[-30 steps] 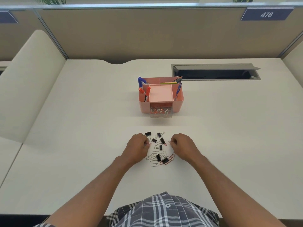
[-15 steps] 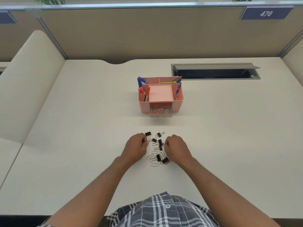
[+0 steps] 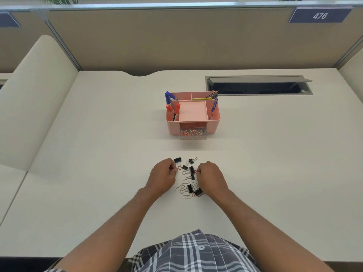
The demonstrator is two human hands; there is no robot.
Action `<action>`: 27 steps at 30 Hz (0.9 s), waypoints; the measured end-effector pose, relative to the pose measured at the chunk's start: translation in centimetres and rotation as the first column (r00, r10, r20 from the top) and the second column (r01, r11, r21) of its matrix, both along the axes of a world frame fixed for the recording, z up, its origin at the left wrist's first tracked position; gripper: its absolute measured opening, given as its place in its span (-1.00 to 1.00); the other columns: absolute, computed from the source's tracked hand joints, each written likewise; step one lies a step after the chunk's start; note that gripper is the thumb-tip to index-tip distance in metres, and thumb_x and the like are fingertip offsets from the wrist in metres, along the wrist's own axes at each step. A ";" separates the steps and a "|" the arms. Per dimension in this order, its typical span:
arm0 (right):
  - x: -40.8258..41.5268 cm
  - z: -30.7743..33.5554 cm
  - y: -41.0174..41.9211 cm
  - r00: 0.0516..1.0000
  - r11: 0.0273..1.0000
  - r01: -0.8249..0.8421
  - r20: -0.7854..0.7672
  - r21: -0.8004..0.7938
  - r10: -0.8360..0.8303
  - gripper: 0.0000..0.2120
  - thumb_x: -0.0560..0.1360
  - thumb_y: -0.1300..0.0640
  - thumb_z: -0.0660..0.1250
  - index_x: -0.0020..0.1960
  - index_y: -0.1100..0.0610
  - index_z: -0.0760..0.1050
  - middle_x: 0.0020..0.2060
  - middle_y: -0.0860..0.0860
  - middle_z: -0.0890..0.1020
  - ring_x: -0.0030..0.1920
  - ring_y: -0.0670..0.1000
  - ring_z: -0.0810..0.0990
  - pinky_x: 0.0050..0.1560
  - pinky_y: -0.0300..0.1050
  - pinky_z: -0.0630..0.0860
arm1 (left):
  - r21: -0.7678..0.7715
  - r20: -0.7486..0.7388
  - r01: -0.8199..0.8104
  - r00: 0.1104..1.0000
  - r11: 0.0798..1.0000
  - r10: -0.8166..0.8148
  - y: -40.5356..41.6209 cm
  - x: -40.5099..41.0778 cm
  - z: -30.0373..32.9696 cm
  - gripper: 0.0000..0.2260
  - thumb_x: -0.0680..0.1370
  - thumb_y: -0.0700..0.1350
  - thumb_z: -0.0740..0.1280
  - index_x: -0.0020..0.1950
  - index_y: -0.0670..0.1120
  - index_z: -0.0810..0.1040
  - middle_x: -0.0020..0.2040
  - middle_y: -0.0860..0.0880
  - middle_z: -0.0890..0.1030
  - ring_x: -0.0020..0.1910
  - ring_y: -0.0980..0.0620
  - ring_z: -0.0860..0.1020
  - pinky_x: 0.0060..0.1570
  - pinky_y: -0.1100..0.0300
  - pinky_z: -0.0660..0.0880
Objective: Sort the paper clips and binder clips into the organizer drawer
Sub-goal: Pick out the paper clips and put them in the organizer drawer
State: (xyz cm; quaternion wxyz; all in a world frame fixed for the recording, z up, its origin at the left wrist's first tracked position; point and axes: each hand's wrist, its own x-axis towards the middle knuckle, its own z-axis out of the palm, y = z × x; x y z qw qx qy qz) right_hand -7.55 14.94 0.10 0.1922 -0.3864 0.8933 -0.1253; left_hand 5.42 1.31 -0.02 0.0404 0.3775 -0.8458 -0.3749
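Note:
A pink desk organizer (image 3: 213, 124) stands mid-desk, its clear front drawer (image 3: 193, 134) pulled out and holding several paper clips. Nearer me a loose heap of silver and red paper clips (image 3: 185, 188) and black binder clips (image 3: 192, 170) lies on the desk. My left hand (image 3: 162, 178) rests curled at the heap's left edge, fingertips pinched on a red paper clip beside a binder clip (image 3: 177, 160). My right hand (image 3: 210, 177) sits curled on the heap's right side, fingertips pinched on a red paper clip, and it covers part of the heap.
The organizer's upper compartments hold pens and markers (image 3: 176, 110) and a pencil (image 3: 213, 93). An open cable hatch (image 3: 257, 88) is sunk into the desk at the back right. Partition walls (image 3: 176, 40) close off the back and left.
My right hand has slid left, in over the right part of the heap, and now hides some clips. My left hand has stayed almost still at the left edge.

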 end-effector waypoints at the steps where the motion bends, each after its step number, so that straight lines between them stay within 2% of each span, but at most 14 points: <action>1: -0.1 0.1 -0.2 1.000 1.000 -0.001 0.002 0.020 0.001 -0.85 0.52 0.23 0.19 -0.04 0.20 0.54 -0.07 0.10 0.56 -0.02 0.13 0.52 -0.08 -0.04 0.48 | 0.004 -0.001 -0.002 1.000 1.000 0.002 0.0 0.0 0.0 -0.90 0.55 -0.16 0.31 -0.17 -0.03 0.48 -0.26 0.05 0.55 -0.26 0.05 0.49 -0.23 0.18 0.44; 6: -0.6 0.6 -0.3 0.999 0.997 -0.010 0.039 0.080 0.007 -0.90 0.42 0.27 0.20 -0.27 0.17 0.41 -0.24 0.09 0.49 -0.19 0.13 0.47 -0.33 -0.10 0.28 | 0.005 -0.008 0.001 1.000 1.000 -0.001 0.0 0.1 -0.1 -0.90 0.55 -0.16 0.31 -0.17 -0.03 0.48 -0.27 0.07 0.54 -0.27 0.06 0.48 -0.23 0.18 0.43; 10: -1.5 0.7 0.5 0.991 0.999 0.048 0.126 -0.002 -0.048 -0.89 0.44 0.19 0.23 -0.25 0.17 0.44 -0.28 0.03 0.55 -0.25 0.08 0.49 -0.22 -0.01 0.47 | 0.031 -0.017 -0.019 1.000 0.999 0.020 0.0 0.1 0.0 -0.88 0.55 -0.16 0.32 -0.17 0.00 0.48 -0.28 0.11 0.54 -0.28 0.11 0.49 -0.25 0.25 0.40; 13: -2.7 1.7 0.6 0.955 0.977 0.186 0.253 -0.105 -0.155 -0.91 0.45 0.13 0.27 -0.19 0.08 0.52 -0.28 -0.08 0.60 -0.22 0.01 0.57 -0.19 -0.08 0.51 | 0.070 -0.057 -0.045 0.997 0.997 0.049 -0.2 -0.4 0.5 -0.88 0.54 -0.15 0.35 -0.18 0.03 0.50 -0.27 0.12 0.56 -0.30 0.17 0.50 -0.30 0.38 0.36; 16: -4.1 3.5 -0.4 0.943 0.941 0.244 0.283 -0.233 -0.174 -0.92 0.47 0.10 0.31 -0.19 0.03 0.53 -0.29 -0.11 0.61 -0.24 -0.03 0.58 -0.21 -0.10 0.52 | 0.068 -0.145 -0.050 0.988 0.996 0.059 -0.8 -2.1 2.1 -0.89 0.53 -0.13 0.38 -0.17 0.03 0.54 -0.25 0.10 0.60 -0.29 0.22 0.51 -0.28 0.47 0.40; 20: -6.0 6.2 -3.4 0.975 0.896 0.200 0.171 -0.397 -0.142 -0.89 0.50 0.11 0.30 -0.20 0.05 0.50 -0.27 -0.06 0.59 -0.24 -0.01 0.54 -0.23 -0.09 0.47 | -0.031 -0.265 -0.040 0.964 0.999 0.030 -2.1 -5.5 5.0 -0.92 0.54 -0.13 0.37 -0.15 -0.01 0.56 -0.25 0.08 0.59 -0.26 0.18 0.51 -0.26 0.46 0.39; 24: -7.4 7.7 -6.2 0.993 0.918 0.079 -0.048 -0.389 -0.106 -0.86 0.53 0.14 0.26 -0.11 0.13 0.58 -0.15 0.04 0.60 -0.15 0.05 0.55 -0.18 -0.02 0.53 | -0.078 -0.292 -0.039 0.956 0.996 0.014 -3.4 -8.5 6.7 -0.90 0.53 -0.23 0.31 -0.08 -0.06 0.59 -0.19 0.05 0.60 -0.18 0.09 0.55 -0.17 0.29 0.48; 27: -7.9 7.8 -7.1 0.993 0.929 0.062 -0.071 -0.366 -0.095 -0.81 0.56 0.14 0.24 -0.04 0.17 0.61 -0.10 0.10 0.61 -0.12 0.08 0.55 -0.15 -0.02 0.54 | -0.074 -0.305 -0.046 0.952 0.996 0.021 -3.7 -9.4 7.1 -0.89 0.53 -0.23 0.30 -0.06 -0.07 0.60 -0.17 0.03 0.61 -0.18 0.09 0.54 -0.17 0.25 0.50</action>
